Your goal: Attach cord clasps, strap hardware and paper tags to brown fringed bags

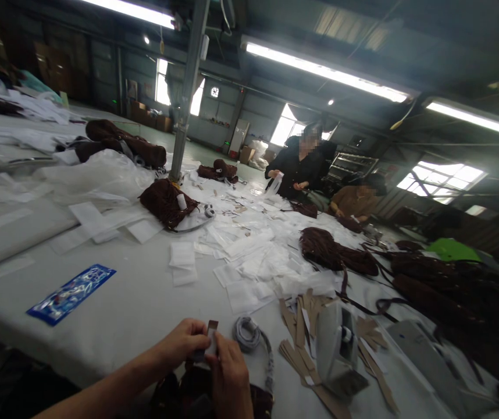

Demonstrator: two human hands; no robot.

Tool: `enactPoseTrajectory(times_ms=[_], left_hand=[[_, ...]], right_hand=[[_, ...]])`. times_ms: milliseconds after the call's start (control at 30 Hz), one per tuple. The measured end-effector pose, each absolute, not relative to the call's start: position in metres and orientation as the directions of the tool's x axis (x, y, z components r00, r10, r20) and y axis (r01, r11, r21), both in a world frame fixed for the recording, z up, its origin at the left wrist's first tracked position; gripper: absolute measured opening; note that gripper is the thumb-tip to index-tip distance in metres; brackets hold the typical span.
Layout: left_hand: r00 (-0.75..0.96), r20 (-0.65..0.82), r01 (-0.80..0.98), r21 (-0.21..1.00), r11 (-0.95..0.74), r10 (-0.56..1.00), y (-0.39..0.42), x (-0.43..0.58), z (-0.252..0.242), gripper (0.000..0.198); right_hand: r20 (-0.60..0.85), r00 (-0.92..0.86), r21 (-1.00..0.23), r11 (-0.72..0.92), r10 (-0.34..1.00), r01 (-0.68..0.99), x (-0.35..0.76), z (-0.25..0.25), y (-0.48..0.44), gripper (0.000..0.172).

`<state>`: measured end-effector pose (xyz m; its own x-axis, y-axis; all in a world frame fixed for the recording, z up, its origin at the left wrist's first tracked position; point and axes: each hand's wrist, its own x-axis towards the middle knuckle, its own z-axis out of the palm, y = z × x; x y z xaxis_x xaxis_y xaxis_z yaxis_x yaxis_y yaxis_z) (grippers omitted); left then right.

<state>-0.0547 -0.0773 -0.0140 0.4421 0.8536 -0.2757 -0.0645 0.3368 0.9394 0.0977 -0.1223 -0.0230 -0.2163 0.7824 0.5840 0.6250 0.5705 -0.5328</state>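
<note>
Thumb and fingers of the left hand pinch a short strip, brown at its top and pale below, while the right hand grips it from the other side, so both are closed on it. The strip stands nearly upright between them, above a dark brown bag at the near edge of the white table. Just beside the right hand lies a grey wrapped coil, its tail curving down to the bag. Farther right, tan strips fan out around and under a grey device. To the left, well apart from the hands, a blue packet lies flat. White sheets spread in a loose heap across the middle, with a fringed bag by the metal post and another brown bag to the right. Across the table, a person in black holds a white piece; a person in brown bends low nearby.
</note>
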Motion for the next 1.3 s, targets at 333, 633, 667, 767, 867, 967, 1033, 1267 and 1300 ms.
enactPoseTrajectory(times_ms=[333,633,667,767,867,967,1033,1267,1300], left_hand=[[0.371,-0.298,0.062,0.953,0.297,0.879,-0.072,-0.050,-0.012,0.043],[0.283,-0.136,0.297,0.954,0.048,0.949,-0.073,-0.050,-0.002,0.040],[0.281,-0.122,0.313,0.949,0.029,0.952,-0.073,-0.050,-0.002,0.040],[0.285,-0.098,0.337,0.941,-0.004,0.954,-0.074,-0.050,-0.001,0.040],[0.303,-0.081,0.330,0.944,-0.025,0.949,-0.076,-0.049,-0.001,0.039],[0.337,-0.074,0.288,0.957,-0.028,0.939,-0.078,-0.048,-0.001,0.038],[0.355,-0.087,0.248,0.969,-0.004,0.931,-0.078,-0.046,-0.003,0.037],[0.392,-0.267,0.118,0.964,0.239,0.880,-0.069,-0.048,-0.012,0.038],[0.412,-0.291,0.091,0.956,0.279,0.863,-0.069,-0.050,-0.010,0.037]], right_hand=[[0.595,-0.357,-0.394,0.648,0.720,0.651,0.101,-0.026,-0.121,0.036],[0.355,-0.421,-0.577,0.550,0.835,0.604,0.114,-0.011,-0.122,0.030],[0.333,-0.424,-0.594,0.537,0.842,0.599,0.115,-0.011,-0.121,0.029],[0.281,-0.438,-0.632,0.508,0.854,0.585,0.116,-0.007,-0.119,0.026],[0.199,-0.453,-0.655,0.461,0.869,0.598,0.117,0.004,-0.115,0.021],[0.142,-0.448,-0.659,0.422,0.883,0.622,0.117,0.016,-0.112,0.015],[0.142,-0.448,-0.650,0.425,0.883,0.630,0.114,0.020,-0.111,0.012],[0.405,-0.470,-0.401,0.614,0.784,0.679,0.104,0.005,-0.112,0.020],[0.433,-0.490,-0.359,0.643,0.757,0.677,0.103,0.004,-0.113,0.021]])
